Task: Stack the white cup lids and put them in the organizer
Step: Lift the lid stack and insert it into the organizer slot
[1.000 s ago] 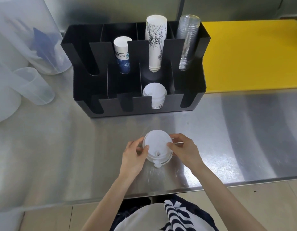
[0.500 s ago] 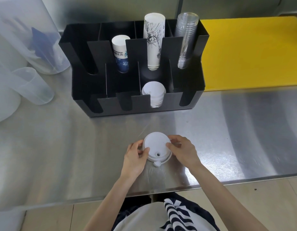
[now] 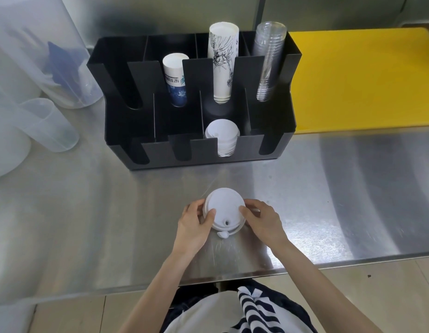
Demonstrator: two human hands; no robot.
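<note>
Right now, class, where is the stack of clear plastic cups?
In the head view, the stack of clear plastic cups stands in the black organizer's rear right slot, between the tall illustrated paper cups and the yellow board.

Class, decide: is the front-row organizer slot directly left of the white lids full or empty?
Empty: that slot shows only black walls beside the stored lids.

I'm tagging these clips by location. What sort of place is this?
Likely a cafe or drink-shop prep counter: a black organizer holding paper cups and clear cups, on a stainless steel counter, with white cup lids being stacked.
</note>
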